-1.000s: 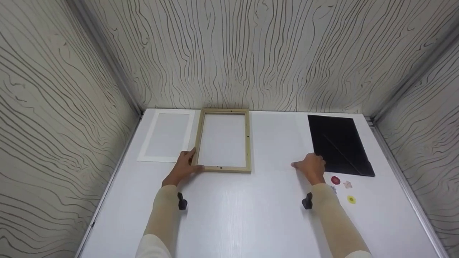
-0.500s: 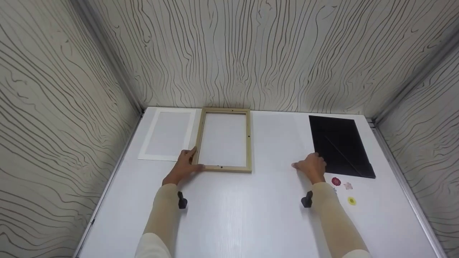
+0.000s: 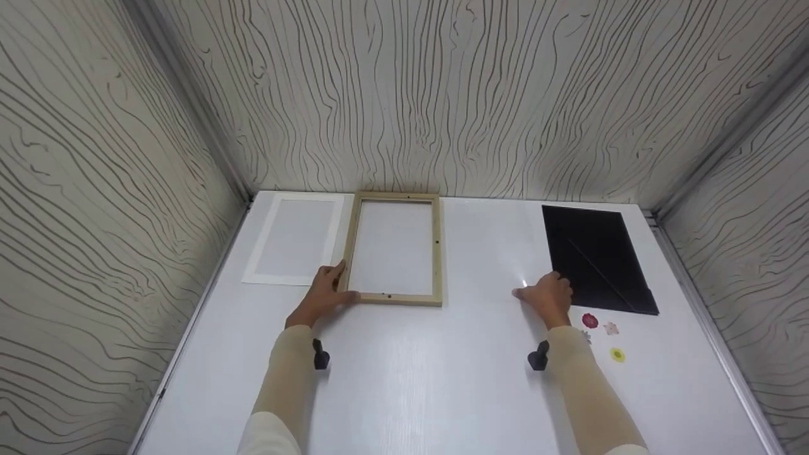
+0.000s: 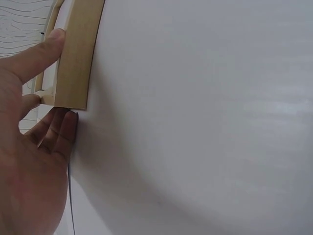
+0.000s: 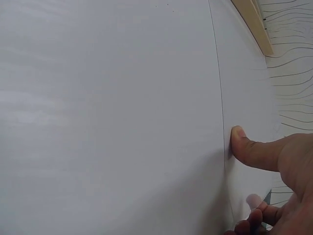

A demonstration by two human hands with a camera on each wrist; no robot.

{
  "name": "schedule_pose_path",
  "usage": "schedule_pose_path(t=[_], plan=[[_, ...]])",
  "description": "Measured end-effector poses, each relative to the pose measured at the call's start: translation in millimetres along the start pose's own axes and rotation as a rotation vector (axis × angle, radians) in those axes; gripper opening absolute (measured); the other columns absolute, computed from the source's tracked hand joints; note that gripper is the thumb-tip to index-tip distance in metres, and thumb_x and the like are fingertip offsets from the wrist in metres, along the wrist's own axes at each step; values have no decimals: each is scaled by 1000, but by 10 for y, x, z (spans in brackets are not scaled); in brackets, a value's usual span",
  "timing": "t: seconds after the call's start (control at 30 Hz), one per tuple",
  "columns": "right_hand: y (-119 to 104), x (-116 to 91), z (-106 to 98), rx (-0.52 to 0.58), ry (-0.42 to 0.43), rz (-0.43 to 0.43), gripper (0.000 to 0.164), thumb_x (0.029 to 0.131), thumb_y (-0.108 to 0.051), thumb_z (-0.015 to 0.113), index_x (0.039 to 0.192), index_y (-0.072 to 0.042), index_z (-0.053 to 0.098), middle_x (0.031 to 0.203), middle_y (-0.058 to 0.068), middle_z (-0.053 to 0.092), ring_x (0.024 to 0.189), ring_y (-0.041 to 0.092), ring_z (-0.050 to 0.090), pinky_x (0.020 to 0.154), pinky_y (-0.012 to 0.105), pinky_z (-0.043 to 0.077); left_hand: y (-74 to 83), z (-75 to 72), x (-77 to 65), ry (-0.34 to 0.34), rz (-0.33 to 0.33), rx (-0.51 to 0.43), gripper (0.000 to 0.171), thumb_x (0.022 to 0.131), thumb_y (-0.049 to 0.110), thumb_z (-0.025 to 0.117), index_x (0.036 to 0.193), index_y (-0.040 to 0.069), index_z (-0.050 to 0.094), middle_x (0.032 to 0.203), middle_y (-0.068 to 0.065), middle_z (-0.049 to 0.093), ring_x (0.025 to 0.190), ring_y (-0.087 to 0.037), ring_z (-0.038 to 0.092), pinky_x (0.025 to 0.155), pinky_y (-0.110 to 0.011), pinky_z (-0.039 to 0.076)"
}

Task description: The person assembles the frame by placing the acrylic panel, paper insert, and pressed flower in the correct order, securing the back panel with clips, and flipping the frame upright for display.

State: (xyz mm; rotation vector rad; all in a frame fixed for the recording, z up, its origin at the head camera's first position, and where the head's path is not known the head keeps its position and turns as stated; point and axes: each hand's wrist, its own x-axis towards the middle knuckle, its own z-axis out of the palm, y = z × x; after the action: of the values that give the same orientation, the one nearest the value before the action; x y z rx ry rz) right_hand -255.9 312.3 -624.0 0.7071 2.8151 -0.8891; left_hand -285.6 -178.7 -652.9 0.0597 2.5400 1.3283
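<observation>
Barely anything moves since half a second ago: both hands keep their places, and the plain change is a bright glint (image 3: 524,284) that appears just beyond the thumb of the right hand (image 3: 547,297), on the clear sheet (image 3: 486,253). That hand holds the sheet at its near right corner, the thumb reaching out at the near edge, well apart from the other fingers, which bunch together at the right side; one pale fingertip seems to show through the sheet in the right wrist view. The left hand (image 3: 321,297) grips the near left corner of the wooden frame (image 3: 404,299), as before, with its thumb against the near rail, its forefinger at the corner, and the remaining fingers close together past the end. The frame lies flat, extending away and to the right from those fingers, and the sheet lies between it and the right fingers. To the left of the left fingers rests a white mat (image 3: 278,279), partly covered by the knuckles. Just right of the right fingers is a black board (image 3: 597,253), and nearer than them lie a red flower (image 3: 590,321), a pink flower (image 3: 610,328), a yellow flower (image 3: 617,355) and a bluish-grey flower (image 3: 587,337), partly hidden by the sleeve (image 3: 588,392).
</observation>
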Motion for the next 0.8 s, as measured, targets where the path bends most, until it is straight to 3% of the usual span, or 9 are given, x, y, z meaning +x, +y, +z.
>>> schedule_pose_path(t=[0.17,0.3,0.5,0.67,0.8], plan=[[30,-29,3,42,-7,-15,82,91,-31,82,140,21,42,134,40,47,121,50,46,108,64,43,0,-11,-10,-5,-8,18,104,88,43,86,170,18,26,156,-19,38,140,-38,45,124,-58,35],[35,-44,14,74,-22,-34,81,94,-28,80,144,21,38,140,41,47,128,53,45,114,65,40,20,-10,-19,-5,-9,28,106,88,44,86,171,18,26,158,-20,37,142,-39,44,124,-59,35],[19,-47,49,129,-45,-30,93,97,-21,75,157,21,18,159,44,35,150,57,36,126,62,30,43,-7,-33,7,-4,10,107,87,41,89,170,14,27,156,-21,38,142,-39,43,125,-58,33],[26,-45,60,180,-63,-11,99,98,-16,71,162,17,2,166,42,23,155,56,27,128,61,23,20,6,-17,9,4,34,107,88,42,88,170,13,26,155,-23,38,140,-39,44,124,-59,35],[59,-30,39,197,-30,-26,85,98,-14,68,159,17,17,156,43,39,146,58,42,122,63,37,22,2,-21,8,7,45,106,89,43,86,170,13,26,156,-23,37,141,-39,43,124,-59,34]])
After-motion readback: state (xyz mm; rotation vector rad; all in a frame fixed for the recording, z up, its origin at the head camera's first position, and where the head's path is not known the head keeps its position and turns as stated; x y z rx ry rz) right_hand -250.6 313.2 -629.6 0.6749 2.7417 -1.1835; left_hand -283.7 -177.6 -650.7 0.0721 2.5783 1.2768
